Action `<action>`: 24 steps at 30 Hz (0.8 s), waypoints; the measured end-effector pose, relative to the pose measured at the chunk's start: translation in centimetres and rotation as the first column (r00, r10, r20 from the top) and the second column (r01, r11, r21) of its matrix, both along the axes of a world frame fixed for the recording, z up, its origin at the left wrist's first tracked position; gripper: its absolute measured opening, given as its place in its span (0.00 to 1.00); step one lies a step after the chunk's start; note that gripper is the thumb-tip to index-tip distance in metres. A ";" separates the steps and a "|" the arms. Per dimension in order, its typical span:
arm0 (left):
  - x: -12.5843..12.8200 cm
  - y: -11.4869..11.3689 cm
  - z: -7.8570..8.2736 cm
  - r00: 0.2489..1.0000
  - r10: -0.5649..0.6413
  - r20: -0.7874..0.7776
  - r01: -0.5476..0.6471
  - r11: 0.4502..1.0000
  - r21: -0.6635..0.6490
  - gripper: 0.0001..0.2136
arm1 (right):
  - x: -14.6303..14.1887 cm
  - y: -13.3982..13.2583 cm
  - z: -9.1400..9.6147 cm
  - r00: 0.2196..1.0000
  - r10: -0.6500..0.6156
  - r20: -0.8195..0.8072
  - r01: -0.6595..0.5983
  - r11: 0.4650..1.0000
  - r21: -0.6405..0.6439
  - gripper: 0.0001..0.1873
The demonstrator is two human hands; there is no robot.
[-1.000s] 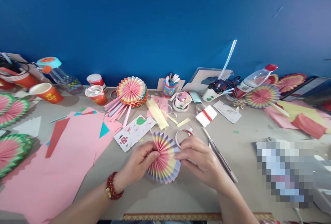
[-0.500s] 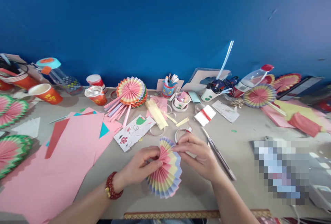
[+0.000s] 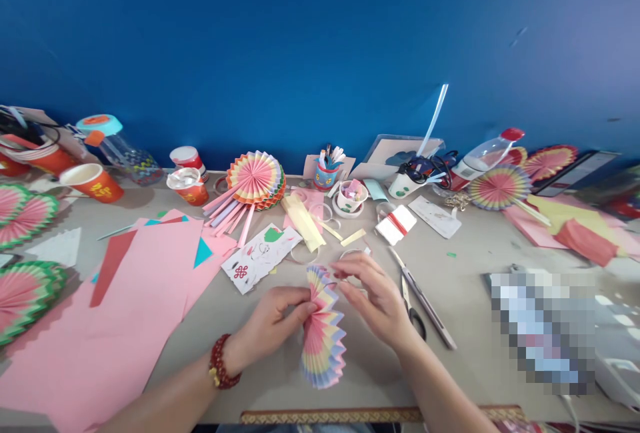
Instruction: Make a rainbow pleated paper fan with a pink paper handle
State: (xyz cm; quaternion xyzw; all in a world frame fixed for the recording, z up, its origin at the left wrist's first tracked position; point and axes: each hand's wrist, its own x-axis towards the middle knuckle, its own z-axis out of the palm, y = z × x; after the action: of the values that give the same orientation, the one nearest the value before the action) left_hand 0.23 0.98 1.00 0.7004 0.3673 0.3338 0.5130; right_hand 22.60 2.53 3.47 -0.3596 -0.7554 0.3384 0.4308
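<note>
A pleated paper fan point(image 3: 324, 346), pink in the middle with yellow and lilac bands, stands partly turned edge-on above the desk. My left hand point(image 3: 280, 319) pinches it near its centre, thumb on the folds, a red bead bracelet point(image 3: 223, 361) on the wrist. At the fan's upper right edge is my right hand point(image 3: 373, 296), thumb and fingers apart; whether a fingertip touches the paper I cannot tell. A tape roll lies partly hidden behind this hand. Right of it lie scissors point(image 3: 416, 323) and a grey-lilac craft knife point(image 3: 427, 306).
Large pink paper sheets point(image 3: 145, 286) cover the left side. Finished paper rosettes point(image 3: 255, 179) sit at the back, near paper cups point(image 3: 187, 186) and a pen holder point(image 3: 326, 174). A plastic bottle point(image 3: 487, 156) leans at the back right. A blue wall point(image 3: 320, 53) rises behind the desk.
The fan has turned more edge-on and looks narrower. My right hand has shifted slightly, its fingers more apart at the fan's edge, and the scissors' handle now shows.
</note>
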 end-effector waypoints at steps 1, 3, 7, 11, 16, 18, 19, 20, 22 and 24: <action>0.0 -0.1 0.0 1.000 0.021 0.013 -0.020 1.000 -0.005 0.15 | 0.0 0.0 -0.1 0.999 -0.001 -0.033 -0.001 0.999 -0.054 0.17; -0.1 -0.2 -0.1 0.998 0.043 0.055 -0.042 0.999 -0.016 0.13 | -0.2 -0.1 -0.3 0.991 0.046 -0.122 -0.067 0.983 -0.173 0.24; -0.3 -0.3 -0.2 0.999 0.028 0.040 -0.029 0.999 0.028 0.10 | -0.9 -0.4 -0.5 0.956 0.163 -0.246 -0.245 0.902 -0.355 0.35; -0.4 -0.2 -0.1 0.999 0.041 -0.011 -0.039 0.993 0.113 0.08 | -1.4 -0.6 -1.0 0.947 0.160 -0.279 -0.257 0.898 -0.357 0.37; -0.5 0.0 0.0 0.999 0.032 0.032 -0.038 0.981 0.189 0.08 | -1.5 -0.8 -1.5 0.978 0.108 -0.180 -0.143 0.971 -0.194 0.33; -0.5 0.1 0.0 0.999 0.029 0.040 -0.037 0.978 0.204 0.08 | -1.6 -1.0 -1.4 0.987 0.085 -0.135 -0.103 0.986 -0.132 0.32; -0.5 0.1 -0.1 0.999 0.030 0.040 -0.038 0.977 0.209 0.08 | -1.6 -1.1 -1.4 0.991 0.072 -0.117 -0.085 0.991 -0.103 0.31; -0.5 0.1 -0.1 0.999 0.030 0.038 -0.038 0.976 0.214 0.07 | -1.7 -1.2 -1.3 0.993 0.060 -0.103 -0.068 0.995 -0.077 0.31; -0.6 0.0 -0.2 0.999 0.025 0.034 -0.032 0.973 0.227 0.07 | -1.8 -1.4 -1.1 0.995 0.044 -0.092 -0.047 0.998 -0.035 0.30; -0.6 0.0 -0.4 0.999 0.011 0.031 -0.018 0.970 0.241 0.06 | -2.0 -1.5 -0.9 0.995 0.038 -0.093 -0.039 0.999 -0.002 0.29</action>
State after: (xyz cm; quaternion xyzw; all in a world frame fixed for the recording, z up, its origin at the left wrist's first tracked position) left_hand -0.37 0.95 0.65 0.7499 0.3213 0.3900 0.4270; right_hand 20.62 1.00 2.54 -0.3297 -0.7406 0.3645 0.4582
